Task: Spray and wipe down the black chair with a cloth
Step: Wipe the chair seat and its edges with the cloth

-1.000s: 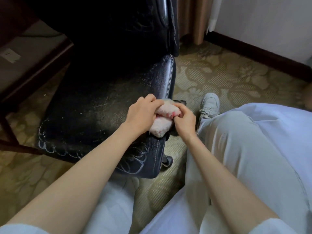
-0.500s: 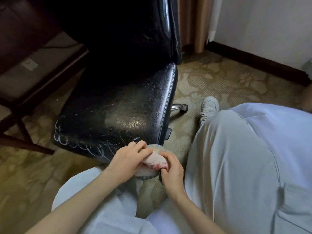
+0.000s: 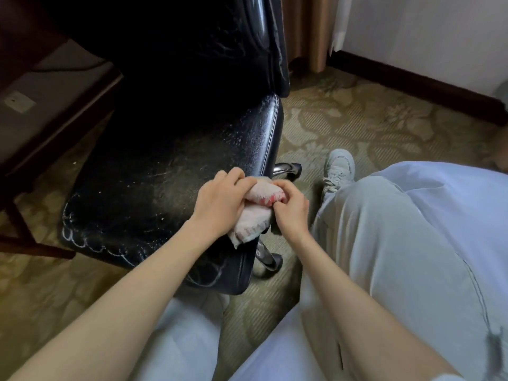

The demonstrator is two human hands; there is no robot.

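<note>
Both hands grip a bunched pinkish cloth (image 3: 254, 213) (red-stained at one fold) at the right edge of the black chair (image 3: 154, 193) seat: the left hand (image 3: 220, 204) curled over it, the right hand (image 3: 291, 207) pinching its end, above patterned carpet (image 3: 357, 127).

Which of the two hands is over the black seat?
The left hand, gripping the cloth above the chair seat near its edge; the right hand pinches the cloth's red-marked end out past that edge.
</note>
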